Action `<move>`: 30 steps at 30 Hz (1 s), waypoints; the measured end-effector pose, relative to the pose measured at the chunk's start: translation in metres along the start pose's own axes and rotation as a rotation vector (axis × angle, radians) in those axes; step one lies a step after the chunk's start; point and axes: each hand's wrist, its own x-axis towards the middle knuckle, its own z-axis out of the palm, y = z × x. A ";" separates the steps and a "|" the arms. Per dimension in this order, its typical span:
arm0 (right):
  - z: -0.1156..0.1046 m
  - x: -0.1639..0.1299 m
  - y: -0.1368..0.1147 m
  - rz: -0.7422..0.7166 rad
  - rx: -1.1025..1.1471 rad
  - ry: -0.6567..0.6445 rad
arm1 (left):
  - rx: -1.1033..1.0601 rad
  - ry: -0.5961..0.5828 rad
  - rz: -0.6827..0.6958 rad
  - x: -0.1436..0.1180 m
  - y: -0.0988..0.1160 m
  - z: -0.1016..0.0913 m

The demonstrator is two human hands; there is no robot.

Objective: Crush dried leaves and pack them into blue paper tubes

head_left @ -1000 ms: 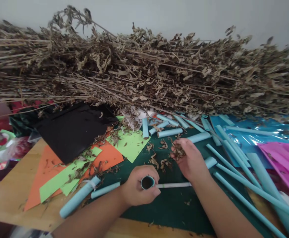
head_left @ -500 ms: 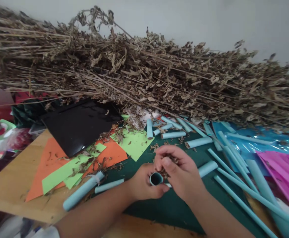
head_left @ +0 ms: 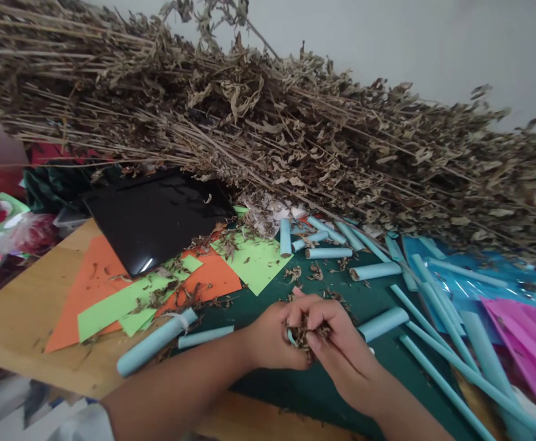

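Low in the frame's centre, the left hand [head_left: 270, 337] is wrapped around a light blue paper tube [head_left: 291, 336], of which only a sliver of rim shows. The right hand [head_left: 336, 343], fingers bunched, pinches crumbled dried leaves [head_left: 305, 334] over the tube's mouth. Both hands are above the green mat [head_left: 313, 386]. Dried stalks [head_left: 268, 128] fill the upper frame. No writing can be read anywhere

One head-worn camera looks forward and down, close over the cluttered table [head_left: 29, 318], facing the wall.
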 end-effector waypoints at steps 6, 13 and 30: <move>-0.005 -0.007 0.011 -0.106 -0.198 0.031 | -0.050 -0.006 0.042 0.000 -0.003 0.001; -0.019 -0.002 0.005 -0.236 -0.619 -0.117 | -0.294 0.054 -0.054 -0.001 0.001 0.003; -0.042 0.032 -0.043 -0.153 -0.905 -0.499 | -0.307 -0.025 -0.032 -0.005 -0.010 0.008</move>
